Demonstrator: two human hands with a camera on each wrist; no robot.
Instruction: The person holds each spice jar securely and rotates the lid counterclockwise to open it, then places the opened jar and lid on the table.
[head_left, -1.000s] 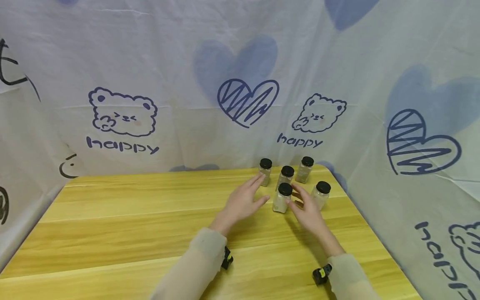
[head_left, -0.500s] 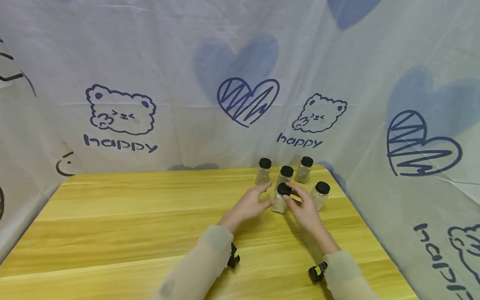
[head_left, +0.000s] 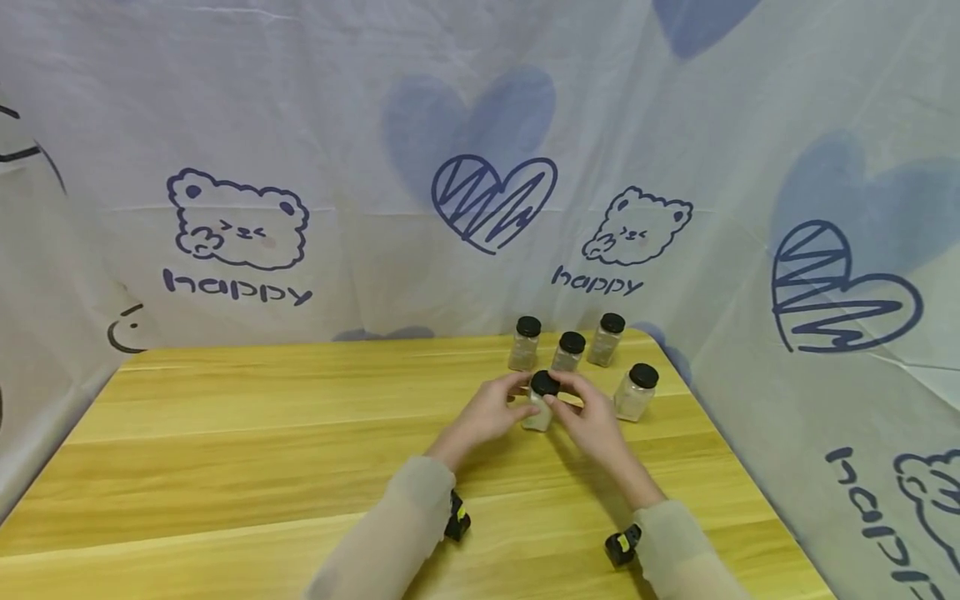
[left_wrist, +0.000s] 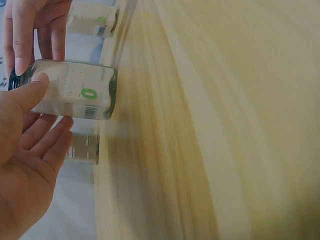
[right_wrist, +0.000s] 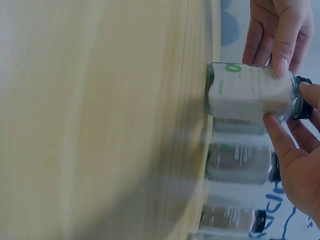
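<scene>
A clear glass spice jar (head_left: 536, 415) with a black screw lid (head_left: 545, 383) and pale contents stands between both hands. My left hand (head_left: 483, 412) holds its body from the left; in the left wrist view the thumb lies on the label of this jar (left_wrist: 75, 90), other fingers partly behind it. From the right, my right hand (head_left: 596, 421) grips it around the lid and shoulder, as the right wrist view shows, with thumb at the lid (right_wrist: 303, 97). Whether the base touches the table is hard to tell.
Similar black-lidded jars stand behind: one at the back left (head_left: 523, 350), one in the middle (head_left: 567, 357), one at the back right (head_left: 606, 343). Another jar (head_left: 634, 398) stands to the right of my right hand. A printed cloth (head_left: 375, 275) hangs behind the wooden table (head_left: 262, 433).
The front jar has shifted left, away from the jar on the right, with my right hand on it. My left hand has moved in from beside the back left jar and now holds the front jar.
</scene>
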